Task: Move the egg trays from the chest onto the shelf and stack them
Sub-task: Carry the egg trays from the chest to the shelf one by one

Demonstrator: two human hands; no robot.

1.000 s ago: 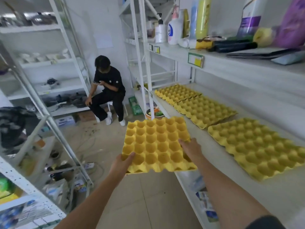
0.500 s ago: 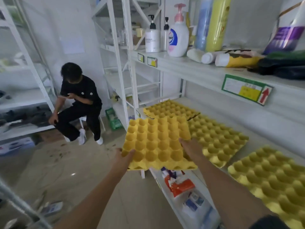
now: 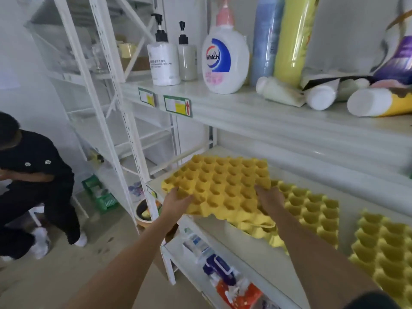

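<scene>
I hold a yellow egg tray [image 3: 223, 186] level over the left end of the white shelf [image 3: 252, 248]. My left hand [image 3: 177, 202] grips its near left edge and my right hand [image 3: 268, 198] grips its near right edge. The held tray hides whatever lies on the shelf's left end beneath it. A second yellow tray [image 3: 312, 215] lies on the shelf just to the right, partly under the held one. A third tray [image 3: 388, 255] rests further right at the frame edge. The chest is not in view.
The shelf above carries pump bottles [image 3: 165, 61], a Walch soap bottle [image 3: 224, 59], rolls and tubes. Packets fill the lower shelf [image 3: 223, 270]. A white upright post [image 3: 124, 130] stands left of the trays. A person in black [image 3: 33, 188] sits at the left.
I have carried the tray forward and right, from over the aisle floor to over the shelf's left end. The view has swung toward the shelf and closer to it.
</scene>
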